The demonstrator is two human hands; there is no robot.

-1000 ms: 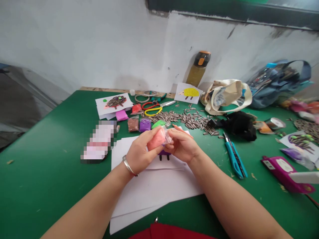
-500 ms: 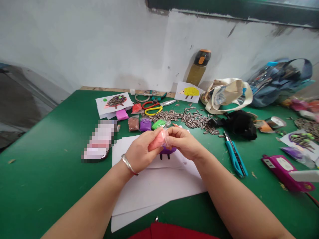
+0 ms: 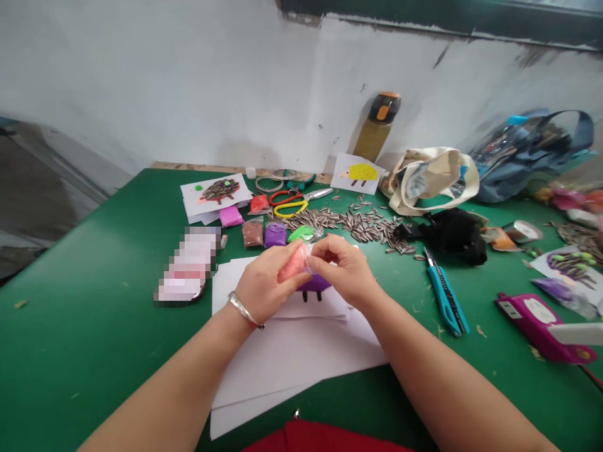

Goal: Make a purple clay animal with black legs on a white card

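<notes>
My left hand is closed round a clear packet of coral-pink modelling clay. The fingers of my right hand pinch the plastic edge of the same packet from the other side. Both hands are above white paper sheets. Just beneath them a purple clay shape with two dark legs shows on the paper, its upper part hidden by my hands. A green clay packet, a purple packet and a brown packet lie just beyond.
Sunflower seeds are spread behind my hands. Scissors lie farther back, near a hedgehog picture. A phone is at left. At right are a teal utility knife, a black item and a magenta device.
My hands and the clay packet have shifted slightly left. My right fingers have curled closer on the packet's plastic edge. The table items stay in place.
</notes>
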